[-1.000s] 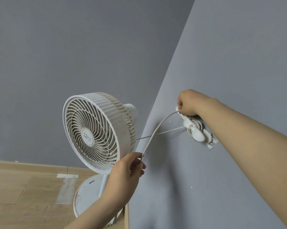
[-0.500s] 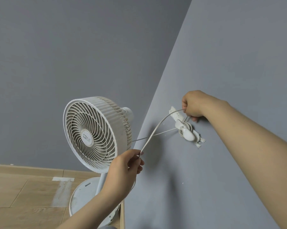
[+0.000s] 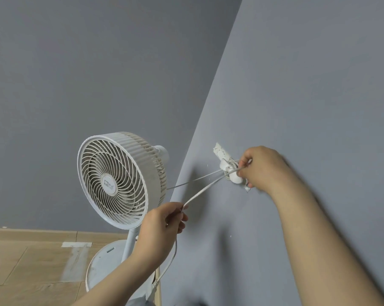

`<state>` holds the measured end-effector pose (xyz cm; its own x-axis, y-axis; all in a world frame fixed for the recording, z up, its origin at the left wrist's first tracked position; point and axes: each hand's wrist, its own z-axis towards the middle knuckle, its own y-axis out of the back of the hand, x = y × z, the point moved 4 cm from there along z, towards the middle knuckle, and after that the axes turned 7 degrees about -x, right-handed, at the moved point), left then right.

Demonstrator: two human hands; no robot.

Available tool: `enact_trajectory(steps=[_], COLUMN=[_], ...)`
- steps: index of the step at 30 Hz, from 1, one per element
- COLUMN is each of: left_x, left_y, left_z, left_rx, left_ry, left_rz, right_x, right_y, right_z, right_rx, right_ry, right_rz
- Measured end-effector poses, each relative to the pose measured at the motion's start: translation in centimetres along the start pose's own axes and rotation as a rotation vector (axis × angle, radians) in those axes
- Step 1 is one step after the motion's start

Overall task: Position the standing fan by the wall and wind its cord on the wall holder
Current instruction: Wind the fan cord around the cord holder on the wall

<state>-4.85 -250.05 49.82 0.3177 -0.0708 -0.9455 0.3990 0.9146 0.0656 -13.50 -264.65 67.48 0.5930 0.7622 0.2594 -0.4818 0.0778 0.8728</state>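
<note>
Grey walls (image 3: 297,85) meet in a corner, and the white standing fan (image 3: 118,180) stands just beside that corner on a pale wooden floor (image 3: 27,261). Its round, ribbed head has a spiral grille and a small label at the hub; a slim pole drops to a scuffed round base. A thin white cord (image 3: 202,191) runs from behind the fan head to the white wall holder (image 3: 227,167), fixed on the right-hand wall, where a few turns already lie around it. From there the cord slants down to the left hand (image 3: 164,221), which pinches it between fingertips, the slack hanging below. The right hand (image 3: 261,166) is closed around the cord at the holder, touching it. A strip of pale tape (image 3: 76,245) marks the floor.
</note>
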Motion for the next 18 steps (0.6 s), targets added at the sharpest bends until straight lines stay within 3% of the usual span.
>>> enact_trajectory(steps=[12, 18], left_x=[0.7, 1.7], left_y=[0.2, 0.4], left_z=[0.0, -0.2], left_rx=[0.022, 0.064], left_ry=[-0.021, -0.013], left_rz=[0.04, 0.144], right_x=[-2.5, -3.2], right_y=[-4.0, -6.7], right_z=[-6.1, -6.7], right_rx=[-0.179, -0.103], right_ry=[0.014, -0.035], right_rz=[0.121, 0.126])
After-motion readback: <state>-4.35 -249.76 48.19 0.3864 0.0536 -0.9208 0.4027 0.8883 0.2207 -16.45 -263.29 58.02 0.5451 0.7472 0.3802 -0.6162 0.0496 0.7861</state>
